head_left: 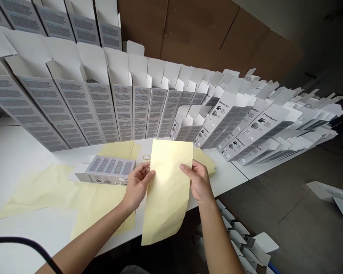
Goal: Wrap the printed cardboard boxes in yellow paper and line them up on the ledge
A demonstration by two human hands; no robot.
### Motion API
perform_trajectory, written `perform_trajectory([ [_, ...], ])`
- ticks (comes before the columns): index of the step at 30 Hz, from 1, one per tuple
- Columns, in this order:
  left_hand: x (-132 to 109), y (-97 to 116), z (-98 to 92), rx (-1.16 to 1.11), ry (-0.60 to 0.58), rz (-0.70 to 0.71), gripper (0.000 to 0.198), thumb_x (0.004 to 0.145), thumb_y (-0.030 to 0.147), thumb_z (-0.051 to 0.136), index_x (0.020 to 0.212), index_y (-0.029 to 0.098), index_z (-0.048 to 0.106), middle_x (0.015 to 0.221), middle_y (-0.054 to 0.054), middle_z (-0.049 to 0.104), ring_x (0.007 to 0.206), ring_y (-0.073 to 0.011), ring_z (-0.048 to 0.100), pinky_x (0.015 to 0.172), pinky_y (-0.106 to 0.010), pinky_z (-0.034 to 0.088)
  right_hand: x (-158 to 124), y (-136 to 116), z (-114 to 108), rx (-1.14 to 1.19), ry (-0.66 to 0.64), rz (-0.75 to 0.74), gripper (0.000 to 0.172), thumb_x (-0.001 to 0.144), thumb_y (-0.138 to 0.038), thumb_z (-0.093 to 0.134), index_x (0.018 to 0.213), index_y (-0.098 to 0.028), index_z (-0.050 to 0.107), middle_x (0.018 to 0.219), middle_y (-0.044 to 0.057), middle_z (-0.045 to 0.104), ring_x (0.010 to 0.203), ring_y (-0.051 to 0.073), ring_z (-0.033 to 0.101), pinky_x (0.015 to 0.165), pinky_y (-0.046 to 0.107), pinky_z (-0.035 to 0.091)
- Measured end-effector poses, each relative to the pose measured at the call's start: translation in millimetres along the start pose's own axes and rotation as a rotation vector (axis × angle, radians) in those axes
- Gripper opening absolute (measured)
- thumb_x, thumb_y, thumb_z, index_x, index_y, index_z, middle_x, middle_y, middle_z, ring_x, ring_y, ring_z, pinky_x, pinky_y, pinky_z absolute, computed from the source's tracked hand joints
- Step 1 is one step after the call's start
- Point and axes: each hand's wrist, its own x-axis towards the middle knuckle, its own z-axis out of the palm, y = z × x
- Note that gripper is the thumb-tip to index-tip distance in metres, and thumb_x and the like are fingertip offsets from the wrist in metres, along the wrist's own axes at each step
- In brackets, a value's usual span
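Hands (168, 182) (both) gripping yellow sheet (167, 190)

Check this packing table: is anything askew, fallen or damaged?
The white-and-grey printed cardboard cartons at the right lie tipped in slanting rows, unlike the upright ones at the left. The held pale yellow paper sheet buckles at its bottom.

sheet (168, 190) | pale yellow plain paper, rectangular, taller than wide | top half flat, lower end creased and curling | held up, near upright, above near edge of surface (17, 160) | left hand (137, 186) pinches its left edge, right hand (198, 182) its right edge, both in upper half
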Motion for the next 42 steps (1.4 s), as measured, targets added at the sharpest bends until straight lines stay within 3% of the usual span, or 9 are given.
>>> perform_trajectory([
  [2,0.8,3.2,0.8,0.251,0.107,0.251,0.042,0.086,0.030,0.063,0.126,0.023,0.053,0.112,-0.009,0.061,0.100,-0.0200,0.059,0.087,-0.038,0.049,-3.2,1.4,3.5,-0.010,0.020,-0.021,0.026,0.076,-0.035,0.074,0.096,-0.020,0.070,0.094,0.006,0.070,0.084,0.023,0.065,0.075,0.035,0.053],
  [4,2.0,11.8,3.7,0.516,0.171,0.561,0.041,0.084,0.022,0.064,0.123,0.024,0.055,0.119,-0.009,0.059,0.110,-0.0224,0.055,0.093,-0.041,0.046,-7.1,0.4,8.3,-0.036,0.005,-0.030,0.021,0.076,-0.035,0.073,0.090,-0.019,0.069,0.090,0.006,0.069,0.079,0.021,0.063,0.070,0.033,0.052],
  [6,3.0,23.8,8.6,0.673,0.109,0.771,0.030,0.083,0.017,0.063,0.112,0.023,0.061,0.115,-0.009,0.062,0.109,-0.0231,0.056,0.092,-0.041,0.046,-11.6,-3.7,14.2,-0.079,-0.034,-0.019,0.021,0.077,-0.037,0.072,0.087,-0.018,0.068,0.087,0.006,0.068,0.076,0.021,0.062,0.067,0.032,0.050],
  [8,3.2,35.4,13.7,0.703,0.013,0.836,0.023,0.085,0.016,0.062,0.107,0.022,0.064,0.106,-0.008,0.065,0.102,-0.0220,0.060,0.087,-0.039,0.048,-16.0,-10.3,19.5,-0.149,-0.075,-0.013,0.024,0.078,-0.041,0.070,0.087,-0.018,0.067,0.082,0.005,0.066,0.075,0.021,0.060,0.065,0.032,0.050],
  [15,1.4,56.2,12.3,0.629,-0.093,0.681,0.011,0.087,0.023,0.062,0.094,0.019,0.069,0.090,-0.007,0.069,0.086,-0.0182,0.066,0.072,-0.029,0.053,-20.4,-33.0,19.5,-0.592,-0.191,-0.132,0.025,0.084,-0.038,0.060,0.071,-0.018,0.052,0.066,0.000,0.048,0.063,0.014,0.046,0.056,0.027,0.037],
  [21,12.6,76.4,0.2,0.667,-0.353,0.390,0.016,0.087,0.030,0.060,0.087,0.020,0.072,0.089,-0.006,0.069,0.077,-0.0176,0.064,0.056,-0.026,0.048,-9.2,-52.6,20.3,-0.926,-0.375,-0.195,0.036,0.090,-0.029,0.050,0.066,-0.019,0.025,0.066,-0.003,0.031,0.059,0.010,0.029,0.052,0.025,0.025],
  [27,26.7,85.1,-15.0,0.549,-0.574,0.269,0.019,0.089,0.031,0.057,0.083,0.022,0.073,0.082,-0.005,0.068,0.074,-0.0173,0.062,0.064,-0.029,0.049,4.1,-63.6,26.0,-1.057,-0.534,-0.161,0.037,0.089,-0.027,0.050,0.066,-0.019,0.022,0.065,-0.003,0.029,0.058,0.010,0.027,0.052,0.025,0.023],
  [42,34.0,80.1,-24.7,0.575,-0.569,0.235,0.017,0.087,0.027,0.057,0.082,0.022,0.073,0.081,-0.003,0.068,0.077,-0.0167,0.061,0.065,-0.028,0.045,17.5,-58.6,33.9,-1.144,-0.580,-0.117,0.035,0.089,-0.026,0.047,0.065,-0.019,0.022,0.065,-0.003,0.032,0.060,0.010,0.030,0.053,0.026,0.024],
])
